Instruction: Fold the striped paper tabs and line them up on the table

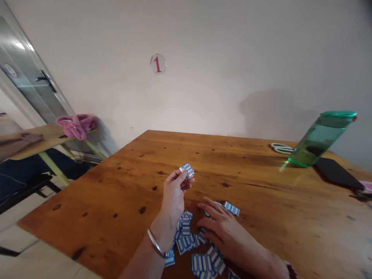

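Between the thumb and fingers of my left hand is a small label sheet, white with blue-framed boxes, raised a little above the wooden table. My right hand lies palm down over a loose spread of similar label sheets, its fingers apart and partly covering some of them. More sheets lie under and beside my left wrist. One label sheet sits just beyond my right fingers. Whatever is directly under the right palm is hidden.
At the right stand a green bottle, a dark flat phone-like object and a coiled white cable. A wall closes the table's far side. To the left, a person's hands rest on another table near a pink cloth.
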The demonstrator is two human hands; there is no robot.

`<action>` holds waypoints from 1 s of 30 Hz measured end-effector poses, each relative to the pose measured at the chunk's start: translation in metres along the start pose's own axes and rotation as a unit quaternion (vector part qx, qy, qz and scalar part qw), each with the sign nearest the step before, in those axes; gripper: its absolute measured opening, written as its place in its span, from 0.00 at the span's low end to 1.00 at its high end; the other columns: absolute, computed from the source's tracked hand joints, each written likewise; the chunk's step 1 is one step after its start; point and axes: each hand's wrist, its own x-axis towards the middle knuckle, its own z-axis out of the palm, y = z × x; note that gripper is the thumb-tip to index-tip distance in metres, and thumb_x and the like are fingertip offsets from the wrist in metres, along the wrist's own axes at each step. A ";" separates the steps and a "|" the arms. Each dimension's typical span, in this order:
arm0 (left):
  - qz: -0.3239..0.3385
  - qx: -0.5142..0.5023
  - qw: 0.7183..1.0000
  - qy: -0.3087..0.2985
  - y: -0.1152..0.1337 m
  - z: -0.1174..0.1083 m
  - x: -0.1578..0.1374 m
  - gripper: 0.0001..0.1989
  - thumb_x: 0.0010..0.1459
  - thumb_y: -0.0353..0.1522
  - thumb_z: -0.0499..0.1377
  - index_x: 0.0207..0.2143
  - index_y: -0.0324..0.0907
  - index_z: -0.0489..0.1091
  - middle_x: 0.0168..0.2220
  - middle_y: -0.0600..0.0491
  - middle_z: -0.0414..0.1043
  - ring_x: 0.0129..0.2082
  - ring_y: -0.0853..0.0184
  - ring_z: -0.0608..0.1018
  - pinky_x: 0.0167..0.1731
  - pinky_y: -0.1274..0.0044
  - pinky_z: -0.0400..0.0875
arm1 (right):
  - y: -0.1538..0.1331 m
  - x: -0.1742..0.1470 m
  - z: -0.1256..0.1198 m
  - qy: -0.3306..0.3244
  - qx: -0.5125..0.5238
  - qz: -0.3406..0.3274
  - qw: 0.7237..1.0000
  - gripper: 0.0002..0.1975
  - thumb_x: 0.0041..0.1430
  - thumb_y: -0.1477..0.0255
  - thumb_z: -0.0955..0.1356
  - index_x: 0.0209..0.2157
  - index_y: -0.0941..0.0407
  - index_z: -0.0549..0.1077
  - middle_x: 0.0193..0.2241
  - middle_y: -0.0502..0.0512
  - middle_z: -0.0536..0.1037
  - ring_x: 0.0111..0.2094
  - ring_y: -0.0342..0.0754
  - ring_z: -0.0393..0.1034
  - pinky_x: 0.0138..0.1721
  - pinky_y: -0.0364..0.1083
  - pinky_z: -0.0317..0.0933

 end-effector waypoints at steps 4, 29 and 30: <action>-0.003 0.003 1.000 0.002 -0.001 0.000 0.000 0.12 0.34 0.31 0.67 0.21 0.39 0.67 0.20 0.58 0.72 0.19 0.73 0.73 0.22 0.82 0.60 | -0.003 0.002 -0.004 -0.017 -0.010 0.006 1.000 0.12 0.56 0.77 0.62 0.39 0.50 0.73 0.56 0.54 0.63 0.61 0.55 0.45 0.55 0.58 0.49; -0.010 0.015 1.000 -0.024 -0.007 -0.002 -0.001 0.09 0.39 0.30 0.65 0.26 0.38 0.68 0.22 0.57 0.73 0.20 0.74 0.74 0.23 0.82 0.62 | 0.003 0.002 0.009 0.025 -0.043 -0.052 0.997 0.07 0.57 0.77 0.62 0.35 0.55 0.71 0.53 0.56 0.67 0.58 0.55 0.50 0.53 0.55 0.52; -0.010 0.012 1.000 -0.025 -0.007 -0.002 -0.001 0.09 0.39 0.29 0.65 0.26 0.38 0.68 0.22 0.57 0.73 0.20 0.74 0.74 0.23 0.82 0.62 | 0.002 0.002 0.009 0.033 -0.042 -0.063 0.997 0.07 0.57 0.77 0.62 0.33 0.55 0.70 0.49 0.55 0.69 0.55 0.54 0.54 0.51 0.53 0.54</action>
